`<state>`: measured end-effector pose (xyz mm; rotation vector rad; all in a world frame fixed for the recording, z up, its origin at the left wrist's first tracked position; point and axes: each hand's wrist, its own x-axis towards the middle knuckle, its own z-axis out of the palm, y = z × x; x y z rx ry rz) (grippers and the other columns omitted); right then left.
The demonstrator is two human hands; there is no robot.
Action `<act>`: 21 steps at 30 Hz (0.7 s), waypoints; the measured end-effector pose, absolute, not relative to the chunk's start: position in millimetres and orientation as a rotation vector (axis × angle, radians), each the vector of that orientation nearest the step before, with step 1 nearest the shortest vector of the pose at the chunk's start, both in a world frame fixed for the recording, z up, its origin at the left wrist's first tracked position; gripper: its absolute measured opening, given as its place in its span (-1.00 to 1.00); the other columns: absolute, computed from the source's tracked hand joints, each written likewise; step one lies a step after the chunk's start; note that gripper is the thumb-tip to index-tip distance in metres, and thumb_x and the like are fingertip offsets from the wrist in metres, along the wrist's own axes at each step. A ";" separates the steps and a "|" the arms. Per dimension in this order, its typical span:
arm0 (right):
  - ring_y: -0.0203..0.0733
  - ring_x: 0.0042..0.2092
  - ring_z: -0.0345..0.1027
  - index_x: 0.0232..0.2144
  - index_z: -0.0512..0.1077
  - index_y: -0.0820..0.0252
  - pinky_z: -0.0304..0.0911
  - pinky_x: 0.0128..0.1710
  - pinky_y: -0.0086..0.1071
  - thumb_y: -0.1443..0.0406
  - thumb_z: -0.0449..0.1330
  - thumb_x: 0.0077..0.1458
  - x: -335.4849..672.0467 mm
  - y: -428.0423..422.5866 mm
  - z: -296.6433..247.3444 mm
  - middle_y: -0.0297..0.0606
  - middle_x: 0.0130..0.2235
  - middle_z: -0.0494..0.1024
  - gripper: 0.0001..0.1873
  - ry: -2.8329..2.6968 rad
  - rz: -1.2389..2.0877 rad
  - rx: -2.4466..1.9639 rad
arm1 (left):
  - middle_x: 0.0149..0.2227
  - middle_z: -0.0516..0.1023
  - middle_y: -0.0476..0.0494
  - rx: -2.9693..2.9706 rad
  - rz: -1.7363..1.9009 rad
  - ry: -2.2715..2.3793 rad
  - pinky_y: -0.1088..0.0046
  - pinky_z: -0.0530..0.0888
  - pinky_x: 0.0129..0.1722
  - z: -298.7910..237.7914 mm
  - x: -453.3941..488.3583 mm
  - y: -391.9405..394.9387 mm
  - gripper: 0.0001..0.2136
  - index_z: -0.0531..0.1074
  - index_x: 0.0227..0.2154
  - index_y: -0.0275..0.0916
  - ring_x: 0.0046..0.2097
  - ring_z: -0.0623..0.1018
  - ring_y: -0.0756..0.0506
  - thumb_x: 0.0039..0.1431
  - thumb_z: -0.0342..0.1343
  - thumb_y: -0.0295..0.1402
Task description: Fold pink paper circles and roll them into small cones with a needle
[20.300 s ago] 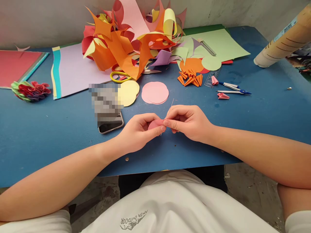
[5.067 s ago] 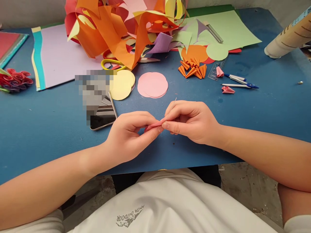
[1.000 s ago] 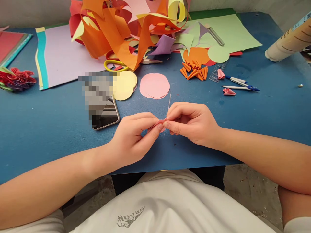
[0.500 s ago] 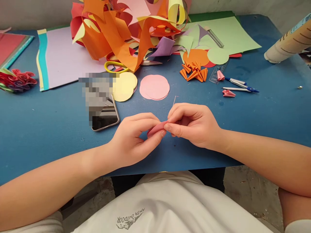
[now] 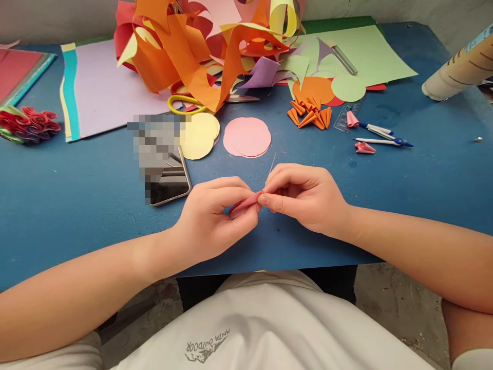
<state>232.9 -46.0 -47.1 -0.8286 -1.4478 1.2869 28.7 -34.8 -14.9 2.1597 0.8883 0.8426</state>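
Observation:
Between my two hands, above the front part of the table, is a folded or rolled piece of pink paper point(image 5: 245, 204). My left hand point(image 5: 215, 216) pinches its body between thumb and fingers. At the paper's right end, the thumb and fingertips of my right hand point(image 5: 308, 198) are closed on it. A thin, needle-like stick point(image 5: 273, 162) pokes up from behind my right fingers; its lower part is hidden. Just beyond the hands lie a stack of pink paper circles point(image 5: 247, 136) and yellow paper circles point(image 5: 198, 136).
A phone point(image 5: 169, 187), partly pixelated, lies beyond my left hand. Paper scraps point(image 5: 185, 46) heap over yellow-handled scissors point(image 5: 187, 105) at the back. Orange paper cones point(image 5: 311, 114), a compass point(image 5: 381, 141) and pink rolled pieces point(image 5: 365, 148) lie right. A bottle point(image 5: 454, 69) stands far right.
Both hands and the pink paper have shifted very slightly left. The thin stick leans a little more to the right. The grips are the same.

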 end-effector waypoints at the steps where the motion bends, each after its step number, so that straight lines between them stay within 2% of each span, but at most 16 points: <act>1: -0.33 -0.35 0.44 -0.34 0.63 0.18 0.39 -0.40 -0.45 0.37 0.46 0.09 232.8 -46.1 -47.5 -0.30 -0.34 0.57 -0.92 -1.448 1.284 -0.842 | -0.54 0.37 0.04 2.159 0.842 0.887 0.57 0.36 -0.49 -14.8 28.5 -34.4 -0.74 0.37 -0.59 -0.25 -0.48 0.33 0.08 0.19 0.16 -0.57; 5: -0.30 -0.27 0.47 -0.19 0.64 0.14 0.43 -0.34 -0.41 0.31 0.37 0.22 233.2 -46.4 -47.2 -0.25 -0.25 0.58 -0.90 -1.588 1.174 -0.830 | -0.53 0.41 0.02 2.158 0.841 0.899 0.56 0.37 -0.47 -14.7 27.8 -33.4 -0.77 0.42 -0.56 -0.25 -0.48 0.35 0.07 0.20 0.16 -0.55; 8: -0.28 -0.27 0.44 -0.30 0.63 0.16 0.38 -0.35 -0.40 0.32 0.33 0.26 234.1 -45.8 -46.0 -0.25 -0.31 0.56 -0.93 -1.632 1.122 -0.813 | -0.50 0.48 0.00 2.134 0.816 0.923 0.56 0.38 -0.47 -15.0 27.8 -33.2 -0.79 0.45 -0.55 -0.25 -0.47 0.39 0.06 0.20 0.19 -0.52; 11: -0.33 -0.34 0.41 -0.36 0.61 0.19 0.35 -0.39 -0.42 0.32 0.37 0.22 234.3 -44.5 -44.9 -0.28 -0.35 0.54 -0.91 -1.535 1.204 -0.831 | -0.49 0.52 -0.01 2.109 0.801 0.943 0.56 0.39 -0.46 -15.4 28.1 -32.6 -0.77 0.45 -0.56 -0.25 -0.46 0.40 0.06 0.22 0.21 -0.49; 17: -0.35 -0.41 0.39 -0.39 0.59 0.22 0.35 -0.45 -0.43 0.24 0.41 0.19 233.3 -44.2 -42.0 -0.29 -0.38 0.52 -0.82 -1.467 1.297 -0.829 | -0.49 0.50 -0.02 2.070 0.801 0.926 0.55 0.39 -0.46 -16.2 28.3 -31.7 -0.78 0.47 -0.53 -0.26 -0.46 0.40 0.05 0.25 0.20 -0.48; 21: -0.35 -0.39 0.40 -0.37 0.59 0.21 0.34 -0.46 -0.44 0.25 0.42 0.19 233.3 -44.9 -41.8 -0.29 -0.37 0.52 -0.85 -1.484 1.292 -0.812 | -0.49 0.49 -0.02 2.057 0.789 0.910 0.53 0.38 -0.47 -14.5 28.4 -32.1 -0.79 0.47 -0.52 -0.24 -0.47 0.39 0.04 0.25 0.20 -0.49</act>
